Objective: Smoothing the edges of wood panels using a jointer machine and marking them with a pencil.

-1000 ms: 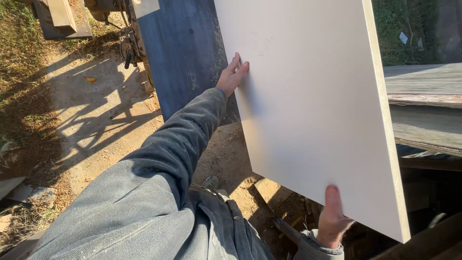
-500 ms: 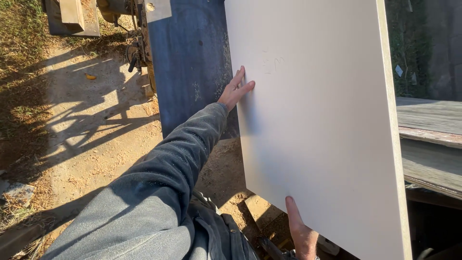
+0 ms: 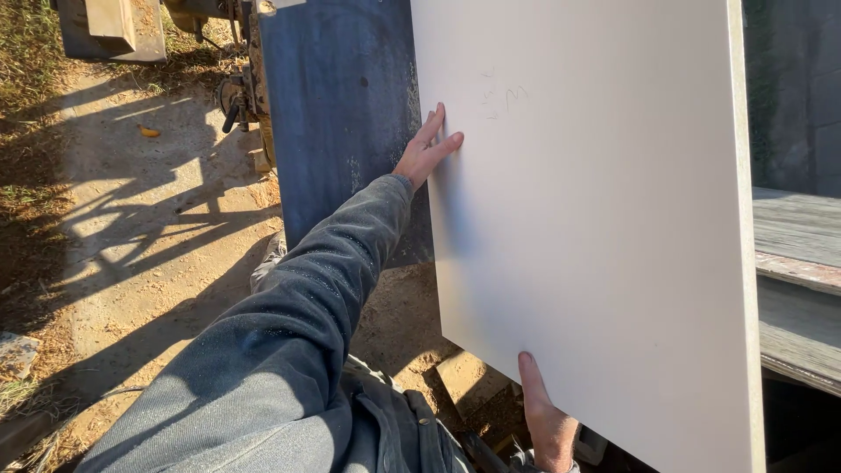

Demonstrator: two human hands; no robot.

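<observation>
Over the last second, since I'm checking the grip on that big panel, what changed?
The white panel swung more upright and fills more of the view. The right hand slid left along its bottom edge. The left hand stays flat on the left edge; both hands keep holding.

A tall dark blue panel [image 3: 337, 123] stands just behind the left hand [image 3: 425, 153], its face dusty; past it, up and to the left, sits rusty machinery [image 3: 241, 96] beside a pale block [image 3: 109, 26]; sandy ground [image 3: 149, 228] spreads left of the hand, striped with long shadows, grass [image 3: 26, 61] along its far edge; weathered grey planks [image 3: 797, 254] lie to the right, above the right hand [image 3: 547, 420]; a wooden block [image 3: 469, 381] rests just left of that hand.
</observation>
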